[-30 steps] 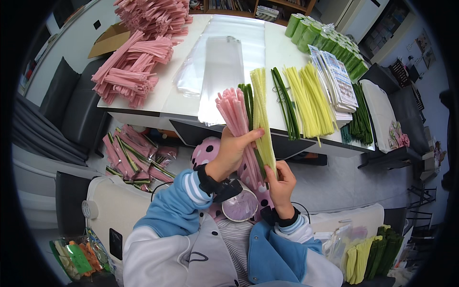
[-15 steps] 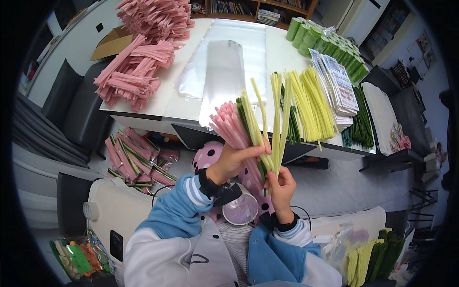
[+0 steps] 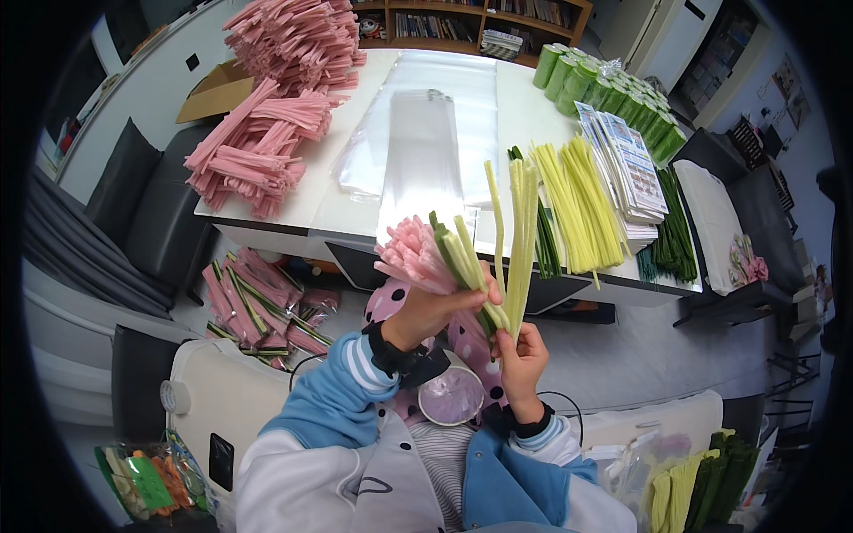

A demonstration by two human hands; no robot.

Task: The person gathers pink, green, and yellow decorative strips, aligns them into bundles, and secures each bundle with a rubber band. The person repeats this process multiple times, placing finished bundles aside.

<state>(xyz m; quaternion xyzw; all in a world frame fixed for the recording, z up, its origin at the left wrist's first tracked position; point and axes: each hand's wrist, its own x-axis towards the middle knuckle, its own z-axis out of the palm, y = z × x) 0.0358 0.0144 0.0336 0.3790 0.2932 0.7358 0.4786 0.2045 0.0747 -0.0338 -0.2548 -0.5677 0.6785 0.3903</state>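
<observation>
Chenille stems (image 3: 410, 256), pink, green and yellow, fill my clasping left hand (image 3: 426, 315) before the desk (image 3: 311, 195)'s near edge; my right hand (image 3: 522, 360) pinches yellow stems (image 3: 524, 231) low, seemingly so their tops stand apart.

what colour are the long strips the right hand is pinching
Pale yellow-green: the long strips in the right hand show best in the head view.
</observation>
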